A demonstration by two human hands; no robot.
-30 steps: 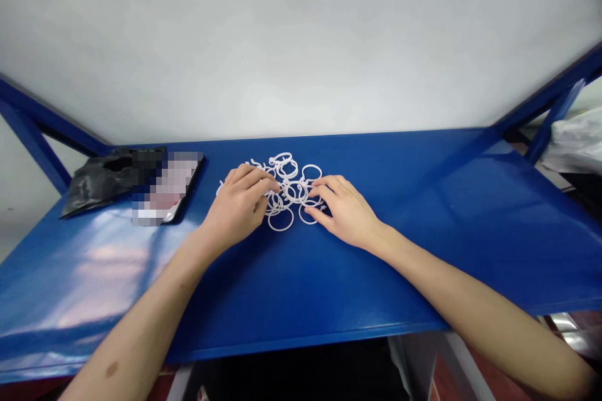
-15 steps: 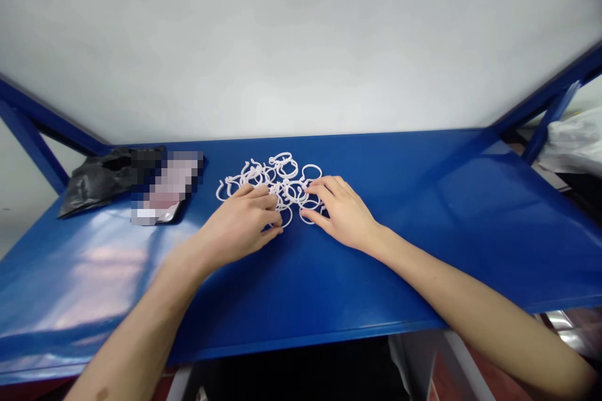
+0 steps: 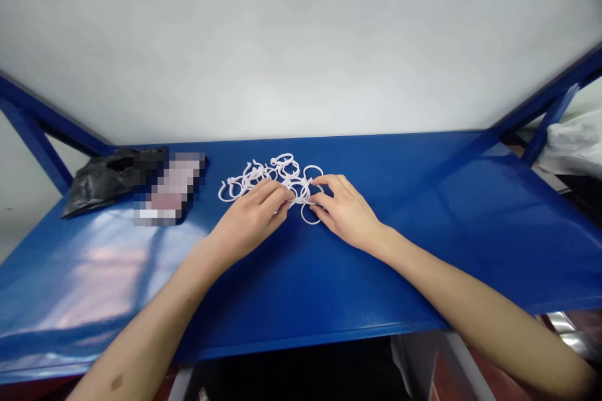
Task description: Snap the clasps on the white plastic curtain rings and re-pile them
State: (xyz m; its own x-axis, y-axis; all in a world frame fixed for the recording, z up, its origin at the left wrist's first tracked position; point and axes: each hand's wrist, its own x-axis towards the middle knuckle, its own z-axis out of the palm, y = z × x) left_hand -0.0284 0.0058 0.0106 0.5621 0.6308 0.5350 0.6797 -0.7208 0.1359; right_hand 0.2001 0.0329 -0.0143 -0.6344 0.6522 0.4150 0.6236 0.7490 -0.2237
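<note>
A loose heap of white plastic curtain rings [image 3: 244,182], several of them with small knobs or hooked ends, lies on the blue tabletop [image 3: 301,300]. At the heap's near side my left hand [image 3: 254,216] is closed, thumb and fingers pinched on a ring partly hidden behind the fingertips. My right hand [image 3: 345,209] is at the heap's right edge, its thumb and a curled finger closing on the rim of a ring. The index finger stays raised a little apart. One round ring [image 3: 310,214] lies flat beneath the right fingertips.
At the left lie a crumpled black plastic bag [image 3: 96,187] and a phone-like flat object [image 3: 174,184], blurred out. A pale panel [image 3: 301,43] rises behind the table. Blue frame bars [image 3: 35,144] stand at both sides. White plastic bagging [image 3: 576,140] is at the far right.
My left hand has moved slightly right and up, its fingers drawing together on a ring. The thumb and fingers of my right hand have come closer together at the rings.
</note>
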